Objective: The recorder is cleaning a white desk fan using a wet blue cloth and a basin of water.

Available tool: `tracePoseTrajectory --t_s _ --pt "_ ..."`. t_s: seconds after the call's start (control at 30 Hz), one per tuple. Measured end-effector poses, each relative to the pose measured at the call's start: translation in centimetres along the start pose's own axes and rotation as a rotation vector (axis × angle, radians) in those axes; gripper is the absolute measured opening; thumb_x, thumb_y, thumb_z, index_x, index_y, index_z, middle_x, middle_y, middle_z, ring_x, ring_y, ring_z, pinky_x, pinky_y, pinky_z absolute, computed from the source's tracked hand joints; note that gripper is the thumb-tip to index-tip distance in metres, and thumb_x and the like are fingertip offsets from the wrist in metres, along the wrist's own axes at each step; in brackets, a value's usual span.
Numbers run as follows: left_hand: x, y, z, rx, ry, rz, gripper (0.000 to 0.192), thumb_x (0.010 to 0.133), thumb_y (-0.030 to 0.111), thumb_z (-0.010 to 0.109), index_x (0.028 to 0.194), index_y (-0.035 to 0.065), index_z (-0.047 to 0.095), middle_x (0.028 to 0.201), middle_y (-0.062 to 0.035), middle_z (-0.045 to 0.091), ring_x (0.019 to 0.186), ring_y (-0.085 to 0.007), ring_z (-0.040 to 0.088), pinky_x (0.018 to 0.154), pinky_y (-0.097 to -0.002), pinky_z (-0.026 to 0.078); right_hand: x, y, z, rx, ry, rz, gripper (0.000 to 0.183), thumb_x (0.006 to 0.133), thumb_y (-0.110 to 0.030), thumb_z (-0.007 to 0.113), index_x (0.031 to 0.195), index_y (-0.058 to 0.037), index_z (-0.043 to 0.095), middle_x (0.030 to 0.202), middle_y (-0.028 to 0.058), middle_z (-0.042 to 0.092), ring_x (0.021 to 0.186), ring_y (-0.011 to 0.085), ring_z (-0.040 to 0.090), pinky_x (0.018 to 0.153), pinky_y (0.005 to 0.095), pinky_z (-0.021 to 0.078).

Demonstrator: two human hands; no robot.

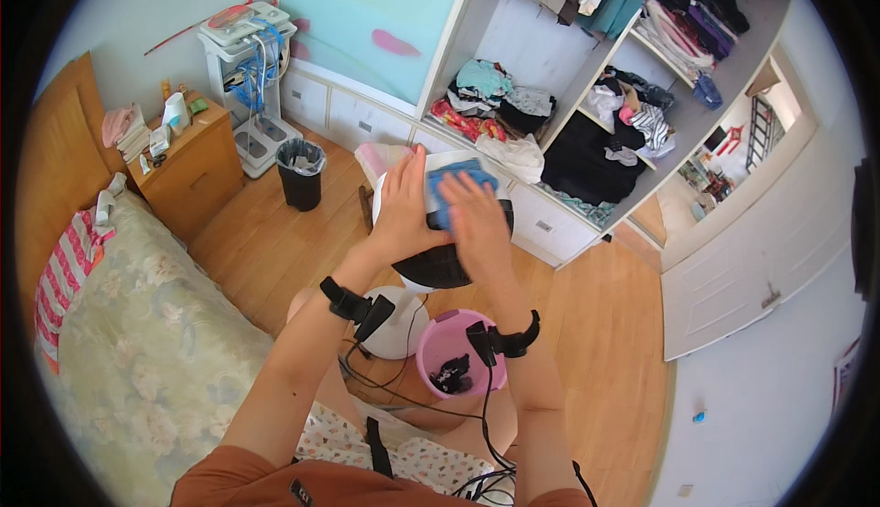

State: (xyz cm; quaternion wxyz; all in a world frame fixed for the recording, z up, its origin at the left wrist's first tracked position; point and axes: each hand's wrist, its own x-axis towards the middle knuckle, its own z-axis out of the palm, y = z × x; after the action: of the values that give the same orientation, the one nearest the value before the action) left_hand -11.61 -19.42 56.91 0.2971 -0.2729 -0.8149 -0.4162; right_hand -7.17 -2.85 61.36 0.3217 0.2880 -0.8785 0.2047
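In front of me stands a white-and-black appliance (434,266) with a rounded head, which looks like a pedestal fan. A round white base (392,332) shows below it. My left hand (402,211) steadies the head from the left side, fingers pointing up and thumb towards the middle. Under the fingers of my right hand (478,221) a blue cloth (454,171) is pressed against the head's upper surface. That hand is slightly blurred and hides part of the cloth. Both wrists wear black straps with cables.
A pink basin (427,349) holding dark cloth stands close by my legs. Cables (385,384) cross my lap. A bed (144,342), a wooden nightstand (189,163) and a lined black bin (300,187) are to the left. Ahead is an open wardrobe (512,32) with clothes; a white door (749,280) stands right.
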Motion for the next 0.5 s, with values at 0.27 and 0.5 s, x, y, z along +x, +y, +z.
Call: tracePoseTrajectory --t_s 0.27,0.5 --pt "-0.8 -0.3 -1.2 0.007 0.014 0.023 0.133 0.062 0.045 0.093 0.157 -0.0054 0.015 0.156 -0.0264 0.032 0.143 -0.0464 0.029 0.116 -0.0558 0.026 4.0 0.4 1.1 -0.169 -0.086 -0.119 0.041 0.096 -0.019 0.059 0.136 -0.0071 0.061 0.143 0.0112 0.059 0.135 0.0306 0.052 0.113 0.0509 0.0384" --pt "-0.8 1.3 -0.9 0.042 0.023 0.027 0.135 0.061 0.054 0.091 0.156 -0.0079 0.016 0.152 -0.0281 0.035 0.142 -0.0471 0.031 0.117 -0.0576 0.024 6.0 12.5 0.6 0.267 -0.241 0.419 0.045 0.107 -0.029 0.040 0.139 -0.0027 0.058 0.135 0.0171 0.063 0.123 0.0310 0.059 0.107 0.0360 0.0427"
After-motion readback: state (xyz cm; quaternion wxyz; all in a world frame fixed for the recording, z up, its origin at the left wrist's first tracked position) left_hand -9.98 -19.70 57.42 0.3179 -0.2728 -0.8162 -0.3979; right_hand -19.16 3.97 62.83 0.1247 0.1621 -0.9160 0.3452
